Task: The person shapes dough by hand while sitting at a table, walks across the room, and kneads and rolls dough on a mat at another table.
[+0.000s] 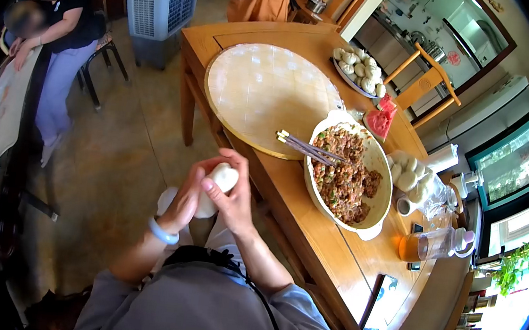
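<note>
Between my two hands is a white dough bun [222, 177], held above my lap beside the table. My left hand [186, 203] curls round its left side, a pale bracelet on the wrist. From the right, my right hand [235, 202] closes on it, with the thumb lying across the dough. The fingers partly hide the bun. On the table nearby, a large cream bowl [381, 211] holds chopped meat filling [346, 189]. A pair of chopsticks [311, 149] rests across the filling and the bowl's rim. A round wooden board [265, 94], dusted with flour, lies beyond my hands.
The wooden table [308, 240] carries a plate of buns [363, 70], watermelon pieces [380, 119], a bag of dough balls [411, 177], a jug of amber liquid [427, 244] and a phone [379, 301]. People are at the left and far side. An air cooler [159, 9] stands behind.
</note>
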The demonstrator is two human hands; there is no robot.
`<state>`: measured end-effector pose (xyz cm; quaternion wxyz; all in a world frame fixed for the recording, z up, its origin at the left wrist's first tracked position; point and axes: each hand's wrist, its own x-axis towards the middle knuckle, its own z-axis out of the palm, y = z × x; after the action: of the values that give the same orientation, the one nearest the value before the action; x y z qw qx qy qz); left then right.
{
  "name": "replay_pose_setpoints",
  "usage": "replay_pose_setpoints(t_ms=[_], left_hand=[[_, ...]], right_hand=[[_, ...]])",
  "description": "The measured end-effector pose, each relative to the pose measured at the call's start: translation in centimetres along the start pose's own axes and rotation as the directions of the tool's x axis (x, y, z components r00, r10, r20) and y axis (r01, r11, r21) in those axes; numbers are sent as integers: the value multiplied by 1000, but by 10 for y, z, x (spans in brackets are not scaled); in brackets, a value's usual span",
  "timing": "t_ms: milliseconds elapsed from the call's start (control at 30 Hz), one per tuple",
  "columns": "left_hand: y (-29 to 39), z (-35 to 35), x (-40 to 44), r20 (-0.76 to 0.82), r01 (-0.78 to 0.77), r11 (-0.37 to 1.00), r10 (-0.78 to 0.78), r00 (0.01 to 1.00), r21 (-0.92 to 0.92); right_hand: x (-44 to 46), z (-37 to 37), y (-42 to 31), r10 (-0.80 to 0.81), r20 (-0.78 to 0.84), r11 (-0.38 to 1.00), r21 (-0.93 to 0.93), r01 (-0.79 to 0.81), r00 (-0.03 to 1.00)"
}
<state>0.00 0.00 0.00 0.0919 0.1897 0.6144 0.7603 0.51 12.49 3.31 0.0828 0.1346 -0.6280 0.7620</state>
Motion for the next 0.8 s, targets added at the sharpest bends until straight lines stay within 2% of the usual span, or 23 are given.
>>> replay_pose_setpoints(t_ms=[67,100,133,167,200,233,300,367,500,600,633,800], left_hand=[[3,2,26,104,10,998,-16,994,63],[-6,-14,55,155,-31,983,3,988,180],[5,-9,67,72,231,968,-238,969,99],[16,-5,80,12,466,885,-466,884,7],[4,-7,90,-73,486,870,-491,868,-81],[-15,-14,109,-154,481,862,-503,851,-158],[-23,-20,129,-248,389,916,-402,881,-103],[-24,-28,141,-235,352,934,-356,904,-63],[-24,-42,164,-278,304,949,-316,907,-86],[-24,-50,180,-311,285,956,-292,905,-67],[-24,-51,182,-323,285,956,-290,901,-63],[-26,-54,181,-333,299,950,-310,890,-85]], right_hand=[[3,-15,4,14,-155,999,53,-6,988],[14,-12,-2,-70,-209,993,79,88,975],[5,-18,-2,-101,-243,995,-19,100,965],[-3,-22,-1,-144,-277,987,-112,116,950],[-16,-23,-10,-101,-270,993,-83,81,957],[-23,-22,-15,-78,-262,996,-51,67,962],[-37,-27,-11,-35,-266,999,-39,26,963],[-49,-35,-9,-37,-270,996,-93,12,962],[-62,-57,-1,22,-356,999,-19,-31,934],[-63,-75,-5,172,-423,964,257,-64,890],[-61,-76,-11,166,-435,941,337,-11,885],[-65,-75,-35,194,-429,855,515,62,882]])
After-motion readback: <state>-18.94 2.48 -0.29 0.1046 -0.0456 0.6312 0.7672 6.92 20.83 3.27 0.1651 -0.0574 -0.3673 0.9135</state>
